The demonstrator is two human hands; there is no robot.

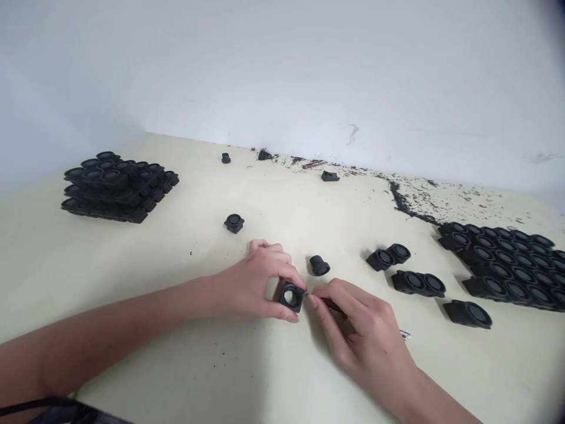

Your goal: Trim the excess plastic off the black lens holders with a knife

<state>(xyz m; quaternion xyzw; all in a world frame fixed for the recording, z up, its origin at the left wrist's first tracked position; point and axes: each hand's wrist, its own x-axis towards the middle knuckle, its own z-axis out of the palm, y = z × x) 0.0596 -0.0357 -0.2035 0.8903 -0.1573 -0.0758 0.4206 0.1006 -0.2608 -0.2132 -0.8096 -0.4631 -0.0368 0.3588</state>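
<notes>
My left hand (pixel 269 277) is closed on a small black plastic part (pixel 282 291), square with a round hole through it, gripped between thumb and fingers. My right hand (pixel 364 327) pinches a slim dark pen-like tool (pixel 331 304); its thin tip meets the part's right edge, and most of its length is hidden by the fingers. A shiny silver piece (pixel 405 334) shows beyond that hand; whether it belongs to the tool I cannot tell. Just past both hands lies a black ribbed cap-like piece (pixel 319 265). Another black part (pixel 234 222) sits beyond my left hand.
Stacked black parts (pixel 115 185) stand at the left, and rows of similar ones (pixel 512 265) at the right. Several loose parts (pixel 417 282) lie between. Black shavings (pixel 406 203) line the table's back along the white wall (pixel 282 76). A small black piece (pixel 226 158) stands near it.
</notes>
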